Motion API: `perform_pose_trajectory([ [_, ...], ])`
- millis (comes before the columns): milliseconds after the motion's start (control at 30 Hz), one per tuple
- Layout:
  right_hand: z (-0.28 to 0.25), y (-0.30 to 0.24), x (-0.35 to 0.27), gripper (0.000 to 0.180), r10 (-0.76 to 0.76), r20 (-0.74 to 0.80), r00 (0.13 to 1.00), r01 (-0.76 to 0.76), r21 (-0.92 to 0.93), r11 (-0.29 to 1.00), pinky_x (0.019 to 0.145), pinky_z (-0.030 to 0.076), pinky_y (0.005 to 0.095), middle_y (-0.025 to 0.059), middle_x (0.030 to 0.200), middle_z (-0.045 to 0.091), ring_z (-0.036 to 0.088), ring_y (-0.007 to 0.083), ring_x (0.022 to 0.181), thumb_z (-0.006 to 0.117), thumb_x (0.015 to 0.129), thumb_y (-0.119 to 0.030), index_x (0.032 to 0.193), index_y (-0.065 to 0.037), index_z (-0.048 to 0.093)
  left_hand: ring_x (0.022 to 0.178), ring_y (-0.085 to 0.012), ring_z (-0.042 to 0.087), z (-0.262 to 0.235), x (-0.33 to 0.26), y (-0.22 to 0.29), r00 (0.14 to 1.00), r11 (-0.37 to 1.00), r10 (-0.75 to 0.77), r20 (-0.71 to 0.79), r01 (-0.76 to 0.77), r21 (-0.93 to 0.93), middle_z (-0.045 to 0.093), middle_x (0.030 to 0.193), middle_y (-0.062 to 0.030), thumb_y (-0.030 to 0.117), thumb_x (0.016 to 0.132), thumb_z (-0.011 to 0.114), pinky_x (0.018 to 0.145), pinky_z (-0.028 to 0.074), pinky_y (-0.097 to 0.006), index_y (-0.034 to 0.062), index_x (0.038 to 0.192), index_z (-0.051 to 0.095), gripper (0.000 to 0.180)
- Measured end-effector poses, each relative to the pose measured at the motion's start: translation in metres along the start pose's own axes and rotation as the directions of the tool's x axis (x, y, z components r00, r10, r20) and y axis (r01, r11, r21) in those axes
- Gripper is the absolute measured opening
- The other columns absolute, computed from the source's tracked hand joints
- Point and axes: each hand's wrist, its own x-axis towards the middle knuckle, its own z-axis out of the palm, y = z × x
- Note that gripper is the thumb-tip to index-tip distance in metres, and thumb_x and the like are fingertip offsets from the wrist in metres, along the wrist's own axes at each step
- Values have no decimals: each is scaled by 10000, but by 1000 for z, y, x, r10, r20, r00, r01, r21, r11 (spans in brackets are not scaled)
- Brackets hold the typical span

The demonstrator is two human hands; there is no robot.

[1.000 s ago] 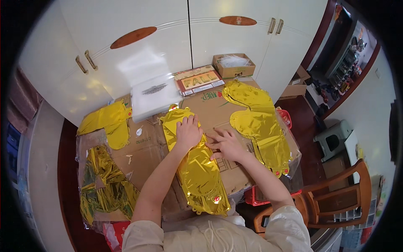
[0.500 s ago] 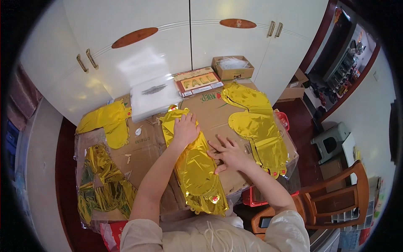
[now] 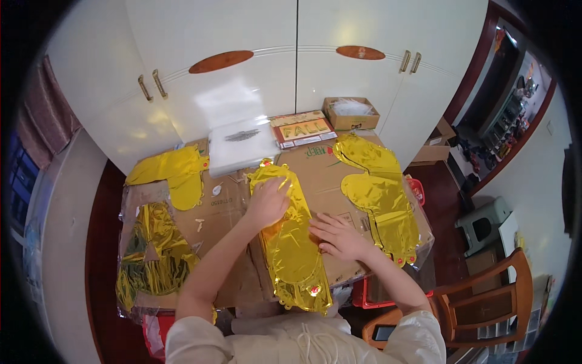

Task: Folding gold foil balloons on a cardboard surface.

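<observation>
Gold foil balloon [image 3: 292,249] lies lengthwise, pointing away toward the cabinet [image 3: 291,73], bare cardboard [image 3: 327,176] beside; left hand [image 3: 268,200] flat atop, right hand [image 3: 338,236] fingers spread at its edge

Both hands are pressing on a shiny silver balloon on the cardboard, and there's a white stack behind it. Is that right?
Not quite: the foil balloon is gold, not silver. The head view shows the left hand flat on its upper part and the right hand on its right edge, over the cardboard, with the white stack behind.
</observation>
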Motion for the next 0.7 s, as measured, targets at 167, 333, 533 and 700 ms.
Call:
perform_pose_trajectory([
  [167, 1, -14, -4, 603, -82, 202, 976, 90, -31, 995, 1155, 220, 514, 101, 1484, 418, 336, 270, 1407, 511, 934, -447, 1417, -92, 444, 1334, -304, 420, -44, -98, 1, 848, 965, 250, 466, -256, -52, 409, 1461, -171, 137, 799, 585, 1123, 313, -440, -1, 1393, 423, 630],
  [333, -4, -40, -20, 814, -106, 278, 955, 124, -48, 991, 1166, 191, 518, 101, 1502, 390, 328, 271, 1412, 588, 837, -594, 1457, -106, 387, 1380, -316, 361, -63, -155, 32, 810, 943, 330, 485, -307, -130, 379, 1476, -192, 405, 753, 689, 1143, 281, -460, 12, 1429, 371, 844],
  [533, -6, -69, -43, 846, -127, 329, 936, 178, -128, 976, 1156, 219, 520, 71, 1504, 384, 346, 249, 1400, 670, 774, -543, 1453, -127, 384, 1352, -309, 397, -66, -186, 57, 806, 917, 356, 474, -398, -11, 436, 1426, -174, 488, 720, 702, 1132, 290, -484, 36, 1402, 415, 867],
  [700, 24, -77, -61, 648, -174, 112, 978, 200, -285, 937, 1142, 276, 478, 30, 1421, 485, 435, 223, 1327, 702, 774, -296, 1373, -161, 497, 1227, -267, 530, -36, -214, 77, 915, 901, 370, 160, -395, 178, 565, 1296, -124, 261, 809, 631, 1083, 366, -453, 59, 1268, 554, 508],
])
